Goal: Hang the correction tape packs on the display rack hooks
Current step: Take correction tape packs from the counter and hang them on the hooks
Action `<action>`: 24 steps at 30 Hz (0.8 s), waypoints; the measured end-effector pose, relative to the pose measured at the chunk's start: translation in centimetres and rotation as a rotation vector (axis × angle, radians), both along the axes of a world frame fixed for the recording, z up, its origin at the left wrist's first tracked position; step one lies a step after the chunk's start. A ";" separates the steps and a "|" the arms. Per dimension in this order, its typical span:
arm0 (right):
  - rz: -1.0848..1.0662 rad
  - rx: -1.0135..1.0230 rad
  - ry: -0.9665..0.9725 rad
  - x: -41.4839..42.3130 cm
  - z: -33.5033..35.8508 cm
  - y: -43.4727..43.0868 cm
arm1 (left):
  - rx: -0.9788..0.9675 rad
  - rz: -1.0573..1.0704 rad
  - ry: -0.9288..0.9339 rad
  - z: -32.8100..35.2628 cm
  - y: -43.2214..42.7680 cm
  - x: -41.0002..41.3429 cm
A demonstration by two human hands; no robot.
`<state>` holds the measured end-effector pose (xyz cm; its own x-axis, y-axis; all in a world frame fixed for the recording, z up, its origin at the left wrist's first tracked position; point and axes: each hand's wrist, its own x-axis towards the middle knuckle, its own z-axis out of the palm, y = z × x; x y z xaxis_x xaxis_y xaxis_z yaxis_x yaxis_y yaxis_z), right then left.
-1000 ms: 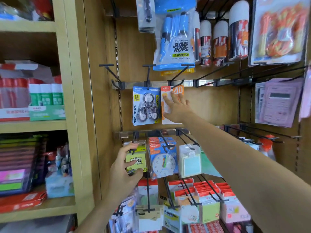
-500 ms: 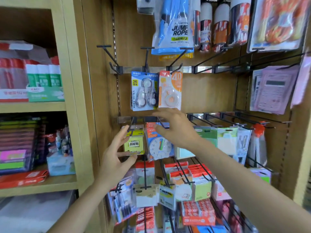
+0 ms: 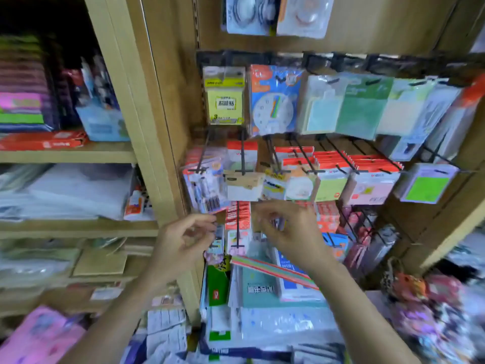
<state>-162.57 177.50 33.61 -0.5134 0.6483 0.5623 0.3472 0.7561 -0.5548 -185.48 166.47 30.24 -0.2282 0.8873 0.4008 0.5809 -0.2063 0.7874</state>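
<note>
Hovering below the clock pack [image 3: 273, 101]: left hand [image 3: 183, 240] loosely curled, empty; right hand [image 3: 291, 232] curled, grip obscured by blur; correction tape packs [image 3: 301, 14] hang above it.

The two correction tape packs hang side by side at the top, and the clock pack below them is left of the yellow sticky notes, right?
Not quite. The head view shows the clock pack hanging to the right of the yellow sticky notes, not the left. The rest holds: the blue correction tape pack and the orange correction tape pack hang side by side at the top.
</note>
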 end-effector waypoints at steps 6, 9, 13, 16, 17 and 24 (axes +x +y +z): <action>-0.107 -0.413 -0.190 1.5 -14.9 -3.5 | -0.314 0.046 -0.120 -11.8 -5.9 0.5; -0.163 -0.581 -0.369 2.8 -20.9 -5.5 | -0.507 0.046 -0.146 -18.3 -9.4 0.8; -0.183 -0.852 -0.631 4.9 -27.4 -8.1 | -0.795 0.047 -0.204 -26.0 -13.3 2.7; -0.194 -0.993 -0.729 6.6 -31.9 -9.8 | -0.999 0.062 -0.253 -31.3 -15.7 3.8; -0.186 -1.037 -0.766 7.0 -32.9 -10.4 | -1.045 0.054 -0.282 -33.1 -16.5 4.0; -0.162 -1.181 -0.914 8.4 -41.7 -12.0 | -1.218 0.160 -0.297 -41.5 -19.8 5.2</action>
